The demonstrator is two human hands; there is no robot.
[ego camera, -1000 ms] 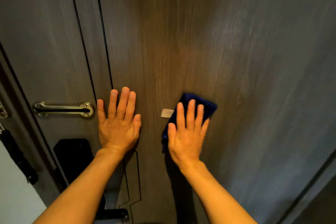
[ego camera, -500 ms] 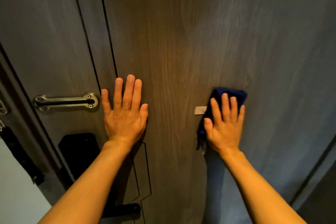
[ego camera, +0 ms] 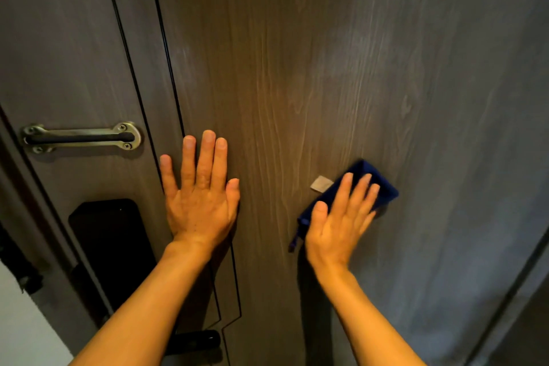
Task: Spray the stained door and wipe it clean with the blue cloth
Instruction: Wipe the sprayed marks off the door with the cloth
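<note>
A dark wood-grain door point(ego camera: 297, 68) fills the view. My right hand point(ego camera: 338, 223) presses the folded blue cloth point(ego camera: 377, 184) flat against the door, fingers tilted up to the right; a small pale label point(ego camera: 321, 183) sticks out at the cloth's left edge. My left hand point(ego camera: 202, 190) lies flat on the door with fingers spread upward, holding nothing, a little left of the cloth. No spray bottle is in view.
A metal door guard bar point(ego camera: 80, 137) is fixed at the left, above a black lock panel point(ego camera: 113, 246). A black lever handle point(ego camera: 193, 340) sits low under my left forearm. The door frame edge point(ego camera: 511, 291) runs down the lower right.
My right hand slid the cloth from the door's middle to the right, then tilted so the fingers point up-right. My left hand stayed flat on the door.
</note>
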